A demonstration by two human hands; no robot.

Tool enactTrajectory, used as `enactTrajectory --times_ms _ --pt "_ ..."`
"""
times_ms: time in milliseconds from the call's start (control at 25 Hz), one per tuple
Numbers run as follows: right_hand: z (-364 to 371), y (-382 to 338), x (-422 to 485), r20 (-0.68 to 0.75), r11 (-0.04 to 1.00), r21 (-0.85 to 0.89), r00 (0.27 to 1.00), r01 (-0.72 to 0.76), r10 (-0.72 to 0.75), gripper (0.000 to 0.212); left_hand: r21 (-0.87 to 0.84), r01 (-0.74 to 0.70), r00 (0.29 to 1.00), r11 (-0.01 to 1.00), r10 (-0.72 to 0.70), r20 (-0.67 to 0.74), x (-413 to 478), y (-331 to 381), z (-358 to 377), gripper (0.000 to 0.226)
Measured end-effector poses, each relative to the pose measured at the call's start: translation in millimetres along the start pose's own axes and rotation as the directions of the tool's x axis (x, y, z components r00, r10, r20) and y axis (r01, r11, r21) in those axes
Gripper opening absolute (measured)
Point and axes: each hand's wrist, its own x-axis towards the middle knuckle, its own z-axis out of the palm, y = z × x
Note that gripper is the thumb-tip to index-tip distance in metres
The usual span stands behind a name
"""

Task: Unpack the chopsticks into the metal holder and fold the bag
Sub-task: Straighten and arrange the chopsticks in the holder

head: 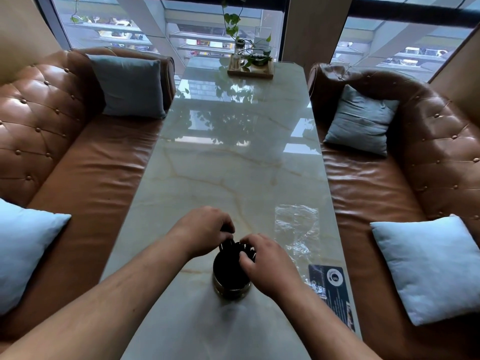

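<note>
fingers [225,228] of the left hand [205,231] curl down around the upper ends of the thin black chopsticks [235,249], grasping them from the far side, while the right hand [270,261] comes in from the near right with its fingertips [244,255] pinched on the tops of the same bundle. both bare forearms reach in from the bottom of the view. the chopsticks stand upright, packed close together, inside a round, shiny metal holder [231,283] with a gold-toned lower wall; its interior looks dark and full of sticks, and how deep they sit cannot be told. the holder stands on a long, glossy, pale marble-patterned table [207,165] with faint amber veins, which mirrors the windows and leaves above it. just right of the hands lies a crinkled, transparent plastic bag [297,227], flat and empty on the tabletop, apart from the holder. nearer the right edge lies a dark rectangular printed card [335,281] with a white circular logo. at the far end sits a shallow wooden tray [250,72] holding a glass bottle, a small glass and a trailing green plant. tufted brown leather sofas [65,152] flank the table on both sides, each carrying soft grey-blue square cushions [428,266].
</note>
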Motion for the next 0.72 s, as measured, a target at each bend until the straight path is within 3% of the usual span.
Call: enactTrajectory --times_ms 160,360,720 --pt "1.2 1.7 0.7 -0.044 1.0 0.022 0.999 -0.01 0.011 0.035 0.024 -0.004 1.0 1.0 0.005 -0.02 1.6 -2.6 -8.6 0.022" --pt "6.9 1.5 -0.7 -0.045 0.999 0.038 0.999 -0.014 0.016 0.035 0.078 0.005 0.997 0.997 -0.012 0.082 -1.6 0.7 9.7 0.027" --pt "-6.0 6.0 -6.1 -0.135 0.993 0.114 0.99 -0.027 0.042 0.032 0.046 -0.028 0.996 0.999 0.032 -0.089 -5.2 -0.8 -38.6 0.022"
